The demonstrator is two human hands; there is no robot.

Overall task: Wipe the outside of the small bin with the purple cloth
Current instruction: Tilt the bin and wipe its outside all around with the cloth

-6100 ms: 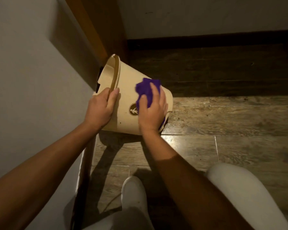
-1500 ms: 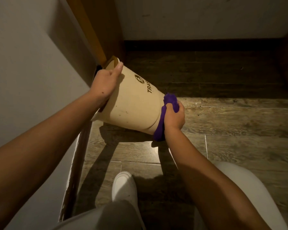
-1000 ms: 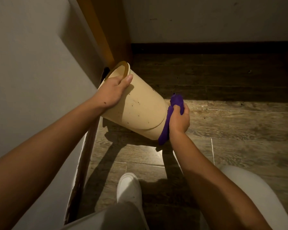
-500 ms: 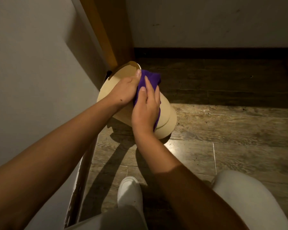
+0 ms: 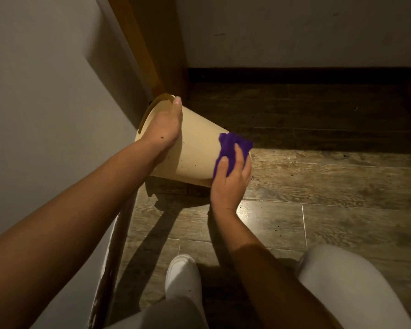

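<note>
The small cream bin [image 5: 196, 150] is tipped on its side above the wooden floor, its open rim toward the left wall and its bottom toward the right. My left hand [image 5: 165, 125] grips the bin near the rim, fingers over the edge. My right hand [image 5: 230, 180] presses the purple cloth [image 5: 231, 147] against the bin's side close to the bottom end. The bin's printed label is out of sight.
A white wall [image 5: 45, 103] runs along the left with a wooden door frame [image 5: 150, 43] behind the bin. Dark wood-plank floor [image 5: 318, 186] stretches to the right. My white shoe [image 5: 183, 275] and light trouser knee [image 5: 339, 276] are at the bottom.
My right hand slid the cloth from near the rim, beside my left hand, down to the bin's bottom end. The bin tilted flatter, its bottom now pointing right.
</note>
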